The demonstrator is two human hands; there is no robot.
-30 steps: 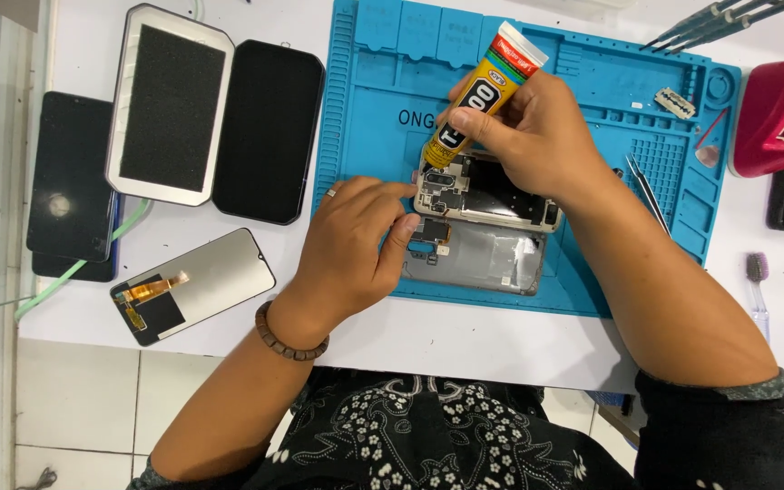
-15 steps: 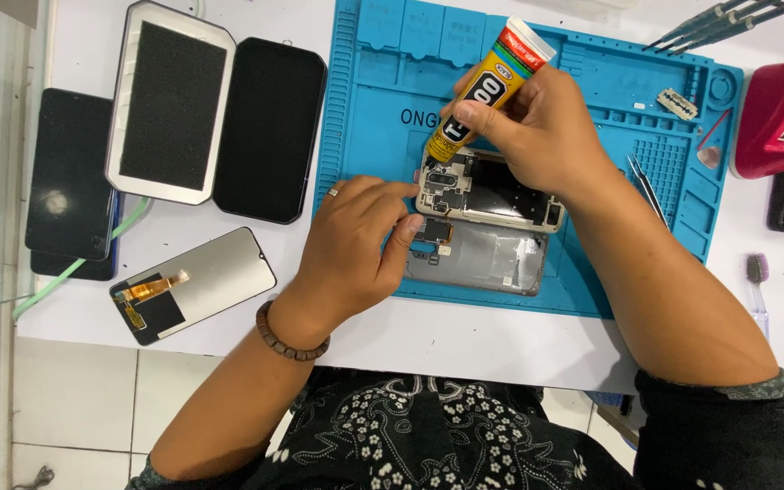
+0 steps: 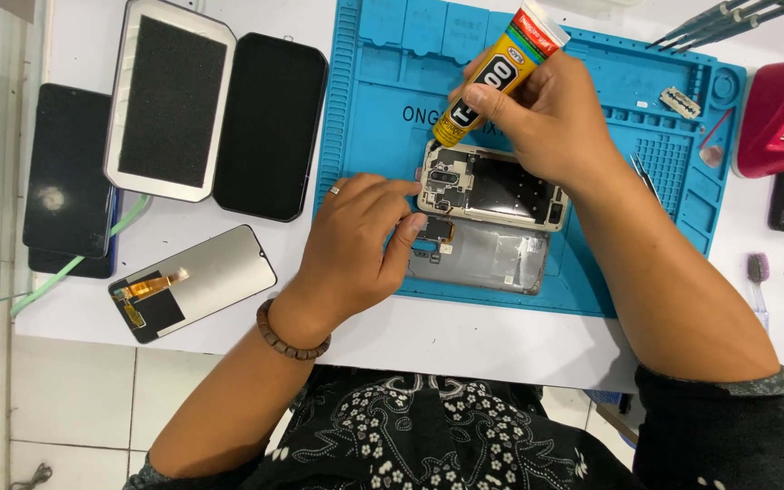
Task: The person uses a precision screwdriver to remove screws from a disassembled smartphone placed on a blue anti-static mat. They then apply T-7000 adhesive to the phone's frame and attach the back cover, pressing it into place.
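My right hand (image 3: 551, 118) grips a yellow glue tube (image 3: 499, 74), tilted with its nozzle pointing down at the top left corner of an opened phone frame (image 3: 492, 191). The frame lies on a blue repair mat (image 3: 383, 109), with a grey phone back panel (image 3: 487, 259) just below it. My left hand (image 3: 356, 249) rests on the mat, its fingers pressing the left edges of the frame and the panel. A ring is on one finger and a bead bracelet on the wrist.
A loose phone screen with an orange flex cable (image 3: 188, 281) lies at the left on the white table. Behind it are a foam-lined tray (image 3: 170, 100), a black panel (image 3: 269, 127) and a dark phone (image 3: 65, 172). Tweezers (image 3: 641, 172), a razor blade (image 3: 680, 100), a red tape dispenser (image 3: 778, 118) and a small brush (image 3: 758, 272) sit to the right.
My right hand has lifted the glue tube slightly up and away from the frame's corner. My left hand has stayed on the phone parts.
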